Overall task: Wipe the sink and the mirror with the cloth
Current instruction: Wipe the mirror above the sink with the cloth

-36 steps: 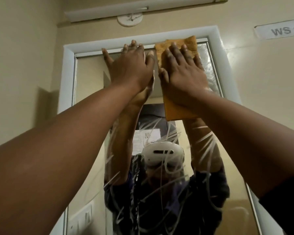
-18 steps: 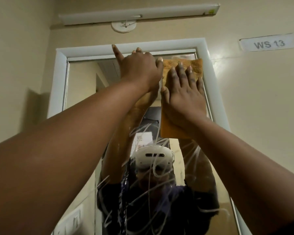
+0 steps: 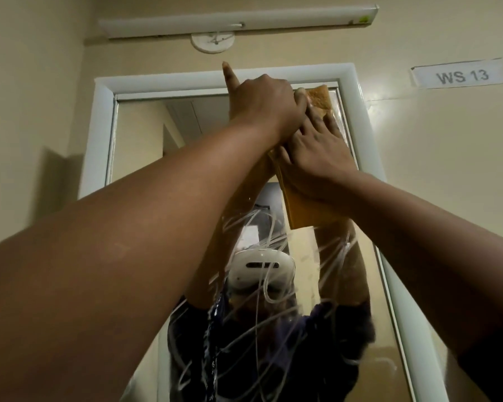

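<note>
Your two forearms rise from the lower corners and cross at upper centre. Your right hand (image 3: 317,158) lies flat, fingers straight, pressing the orange cloth (image 3: 305,204) onto the mirror (image 3: 140,132) near its upper right corner. Your left hand (image 3: 269,104) covers the right fingertips; its little finger points up, the other fingers hidden. White streaks blur your reflection below.

Orange cloth (image 3: 310,208), white-framed mirror (image 3: 140,134)

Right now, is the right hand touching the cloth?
Touching. In the head view the right hand lies flat on the cloth, fingers spread, pressing it on the mirror.
</note>
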